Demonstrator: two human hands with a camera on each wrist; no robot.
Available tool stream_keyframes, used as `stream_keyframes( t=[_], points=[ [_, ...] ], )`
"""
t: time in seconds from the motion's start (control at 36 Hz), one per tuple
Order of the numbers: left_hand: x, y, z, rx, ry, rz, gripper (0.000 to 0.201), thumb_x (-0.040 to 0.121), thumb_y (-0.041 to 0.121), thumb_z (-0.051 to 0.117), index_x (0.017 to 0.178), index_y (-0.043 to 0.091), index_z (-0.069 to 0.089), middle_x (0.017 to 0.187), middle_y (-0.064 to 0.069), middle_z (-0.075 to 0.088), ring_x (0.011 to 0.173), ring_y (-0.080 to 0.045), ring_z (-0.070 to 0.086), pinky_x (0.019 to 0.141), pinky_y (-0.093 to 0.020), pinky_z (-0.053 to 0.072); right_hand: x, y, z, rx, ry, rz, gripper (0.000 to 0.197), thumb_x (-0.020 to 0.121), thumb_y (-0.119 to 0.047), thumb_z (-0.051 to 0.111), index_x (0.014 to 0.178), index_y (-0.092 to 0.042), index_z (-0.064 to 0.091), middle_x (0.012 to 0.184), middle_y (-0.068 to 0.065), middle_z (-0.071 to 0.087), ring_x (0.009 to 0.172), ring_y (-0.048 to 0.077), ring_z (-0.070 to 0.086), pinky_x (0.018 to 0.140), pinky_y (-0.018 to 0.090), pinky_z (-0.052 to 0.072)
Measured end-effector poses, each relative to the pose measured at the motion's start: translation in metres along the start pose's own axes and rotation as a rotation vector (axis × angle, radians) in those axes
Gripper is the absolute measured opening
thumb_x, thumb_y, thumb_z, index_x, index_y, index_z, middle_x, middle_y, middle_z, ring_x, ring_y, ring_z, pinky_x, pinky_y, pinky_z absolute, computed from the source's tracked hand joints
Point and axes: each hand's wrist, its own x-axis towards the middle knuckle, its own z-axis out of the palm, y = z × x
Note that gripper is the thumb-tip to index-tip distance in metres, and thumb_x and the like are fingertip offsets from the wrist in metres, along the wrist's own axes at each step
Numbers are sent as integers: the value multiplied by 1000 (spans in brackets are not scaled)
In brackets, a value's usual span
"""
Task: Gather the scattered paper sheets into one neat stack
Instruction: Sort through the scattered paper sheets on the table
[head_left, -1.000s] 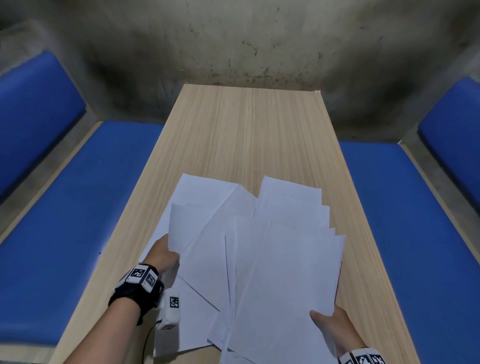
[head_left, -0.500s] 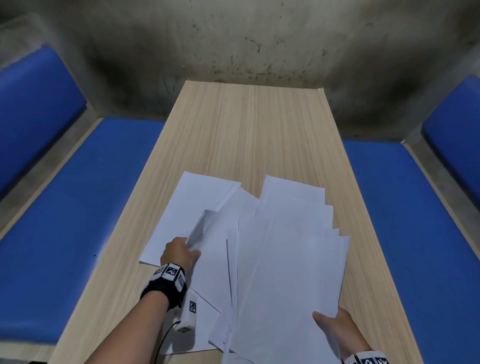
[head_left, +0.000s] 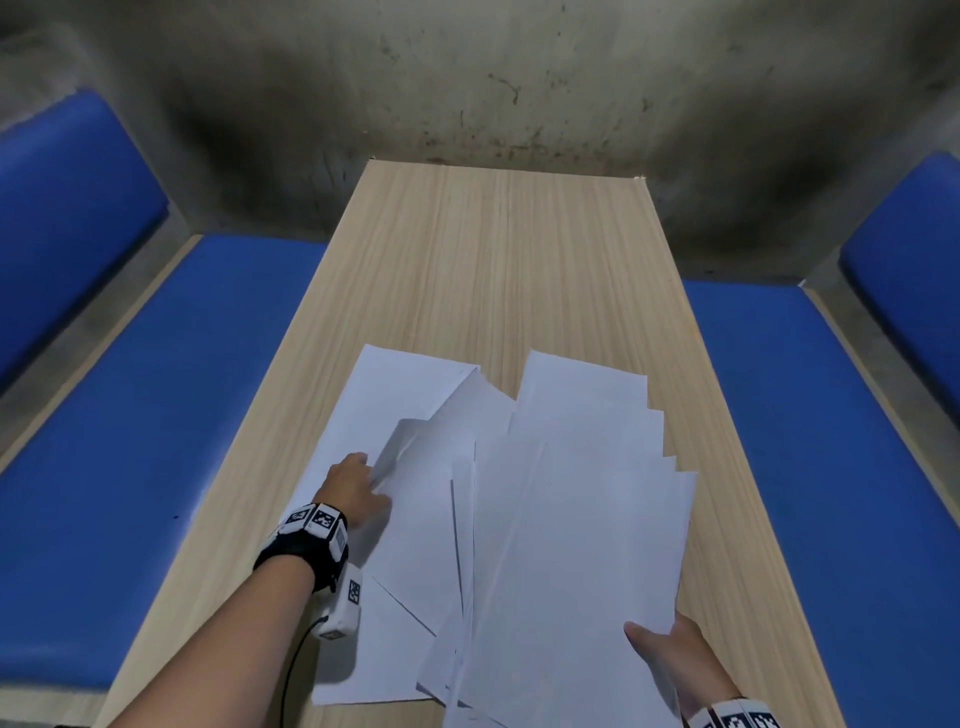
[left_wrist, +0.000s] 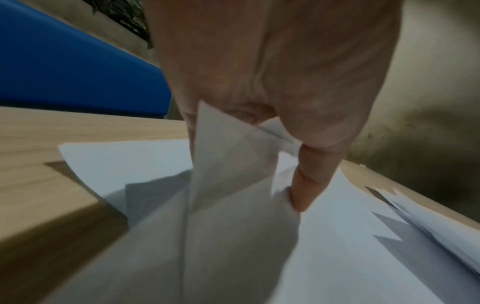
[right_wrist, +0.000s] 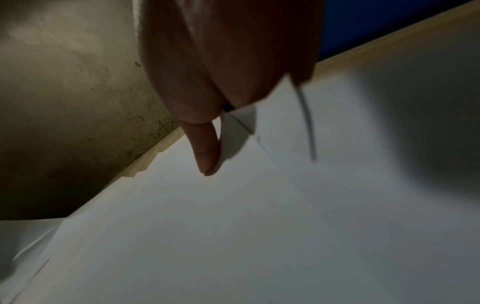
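Note:
Several white paper sheets (head_left: 561, 519) lie fanned and overlapping on the near half of a light wooden table (head_left: 509, 249). My left hand (head_left: 358, 486) pinches the edge of one sheet (head_left: 415, 467) at the left of the fan, and that edge is bent upward. The left wrist view shows the folded sheet (left_wrist: 228, 156) caught between thumb and fingers (left_wrist: 306, 179). My right hand (head_left: 670, 649) grips the near right corner of the fanned pile, thumb on top. In the right wrist view the thumb (right_wrist: 205, 148) presses on the pile (right_wrist: 233, 226). One more sheet (head_left: 384, 395) lies flat at the far left.
Blue padded benches (head_left: 156, 405) run along both sides of the table, with blue backrests (head_left: 62, 208) behind. A stained concrete wall (head_left: 467, 78) stands beyond the far table edge. Bare wood shows on the far half of the table.
My left hand has moved right and away from me along the fan, and the sheet it holds now buckles upward. The right hand keeps its grip in place.

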Motion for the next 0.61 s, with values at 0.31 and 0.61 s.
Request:
stream_keyframes(
  t=[0.31, 0.61],
  points=[
    [-6, 5, 10, -122, 83, 33, 39, 82, 10, 67, 117, 9, 48, 100, -9, 64, 83, -28, 61, 62, -27, 43, -3, -2, -1, 36, -35, -7, 19, 89, 6, 56, 98, -11, 59, 88, 6, 68, 81, 22, 65, 63, 29, 49],
    [-56, 14, -45, -43, 290, 117, 16, 75, 8, 63, 61, 17, 63, 61, -4, 64, 69, -32, 63, 55, -30, 46, -2, 0, -2, 49, -69, 23, 22, 87, 4, 60, 104, -9, 62, 101, 13, 72, 97, 34, 67, 92, 48, 50]
  ],
)
